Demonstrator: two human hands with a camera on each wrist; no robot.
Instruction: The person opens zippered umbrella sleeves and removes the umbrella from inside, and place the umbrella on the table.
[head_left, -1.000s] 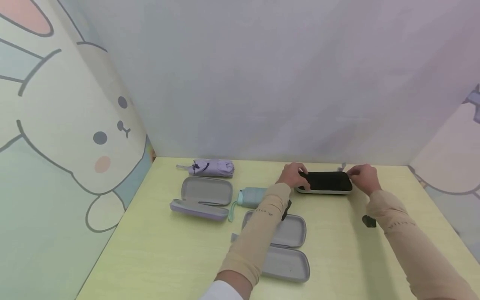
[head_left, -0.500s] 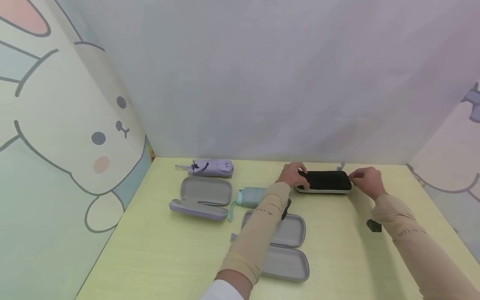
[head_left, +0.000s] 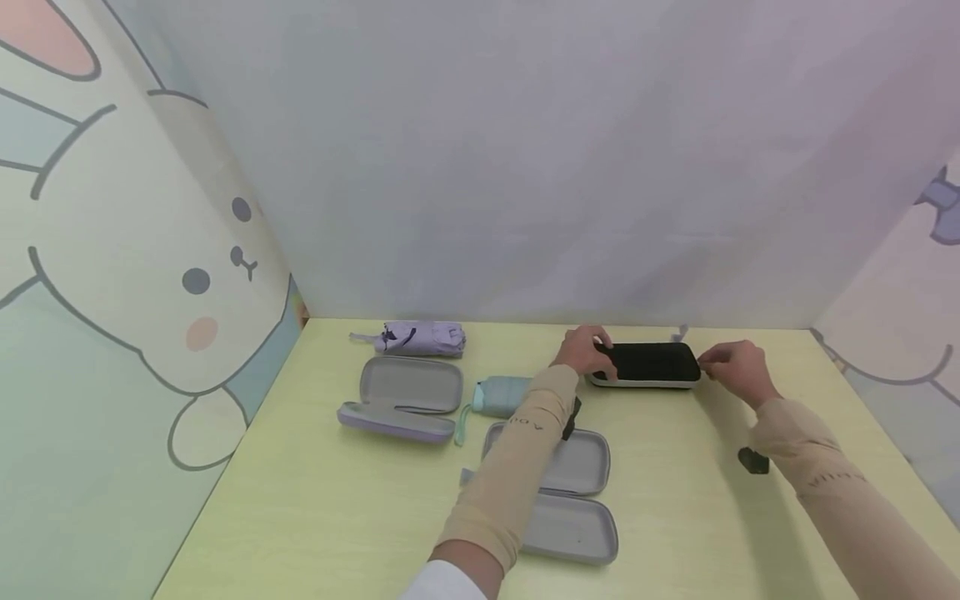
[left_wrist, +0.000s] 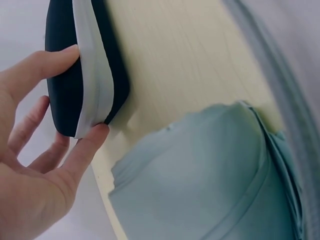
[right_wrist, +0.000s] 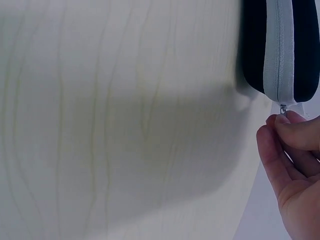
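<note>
A black zip case [head_left: 652,364] with a pale zip band lies closed near the table's back edge. Its left end is gripped by my left hand [head_left: 585,350]; in the left wrist view the thumb lies on the black shell and fingertips [left_wrist: 99,131] touch the zip band. At the opposite end, my right hand [head_left: 738,369] pinches the small metal zipper pull [right_wrist: 283,109] between thumb and fingers. Teeth of the zip show meshed along the near side in the right wrist view. A folded teal umbrella [left_wrist: 200,175] lies just in front of my left hand, partly behind the forearm.
A purple folded umbrella [head_left: 423,337] lies at the back left. Before it, a purple case [head_left: 412,383] stands open with grey lining. Another open grey-lined case [head_left: 573,529] lies nearer, partly under my left forearm. A fabric-covered wall [head_left: 555,275] rises behind the table.
My right hand has shifted slightly right and toward the front at the case's right end. The left hand and case stay in nearly the same place.
</note>
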